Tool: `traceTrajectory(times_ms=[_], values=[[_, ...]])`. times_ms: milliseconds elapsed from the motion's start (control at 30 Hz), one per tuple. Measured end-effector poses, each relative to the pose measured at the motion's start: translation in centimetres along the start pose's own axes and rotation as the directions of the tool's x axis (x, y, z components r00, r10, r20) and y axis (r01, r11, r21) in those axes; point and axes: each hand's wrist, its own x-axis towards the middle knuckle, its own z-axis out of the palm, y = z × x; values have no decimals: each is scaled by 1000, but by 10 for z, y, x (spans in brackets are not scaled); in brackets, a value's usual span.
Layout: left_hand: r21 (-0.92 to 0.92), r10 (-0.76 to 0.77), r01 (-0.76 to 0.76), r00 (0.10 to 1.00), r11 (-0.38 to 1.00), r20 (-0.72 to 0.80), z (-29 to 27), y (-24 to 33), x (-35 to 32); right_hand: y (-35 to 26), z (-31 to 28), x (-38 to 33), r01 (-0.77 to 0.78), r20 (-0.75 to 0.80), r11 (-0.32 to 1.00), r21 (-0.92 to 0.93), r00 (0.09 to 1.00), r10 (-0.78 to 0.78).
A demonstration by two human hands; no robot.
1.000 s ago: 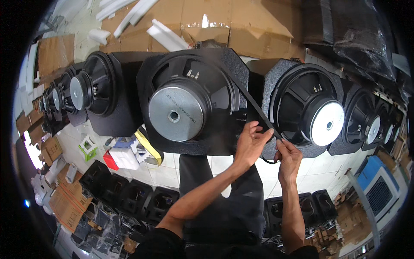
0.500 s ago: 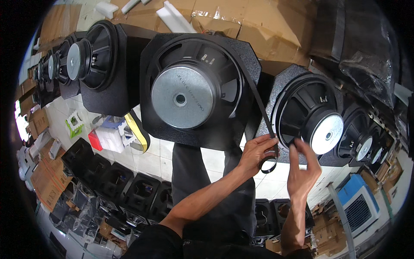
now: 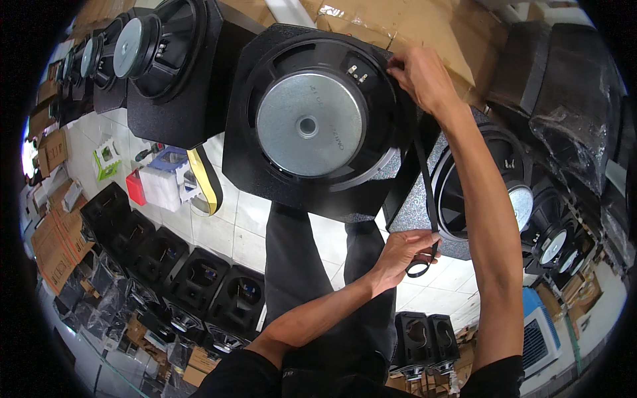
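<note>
Black strip (image 3: pixel 424 179), thin and taut, runs down the right-centre of the frame between both hands. The right hand (image 3: pixel 419 76), near the top, pinches its upper end against the rim of the large speaker (image 3: pixel 312 126) with the grey magnet. The left hand (image 3: pixel 401 255), lower centre, is closed around the strip's looped lower end, above a white tiled floor (image 3: pixel 229 225).

Two hands are in view, the left hand (image 3: pixel 401 255) and the right hand (image 3: pixel 418 76), sharing one black strip (image 3: pixel 424 172). One large speaker (image 3: pixel 312 126) sits in front, with roughly four more to its left and perhaps five to its right, blurred near the rim.
</note>
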Motion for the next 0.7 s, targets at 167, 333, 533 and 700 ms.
traceTrajectory(times_ms=[167,333,533,700], values=[[23,-30,29,1000,999,9,-2,-10,-17,-13,-11,-20,-153,164,987,55,976,142],[115,-30,36,998,993,-51,-22,-18,-24,-22,-13,-43,-207,141,976,68,970,196],[189,-45,70,990,979,-131,-40,-26,-37,-26,-5,-67,-284,110,953,102,956,273],[342,-75,152,971,927,-228,-52,0,-67,-37,-3,-82,-414,114,902,120,909,402]])
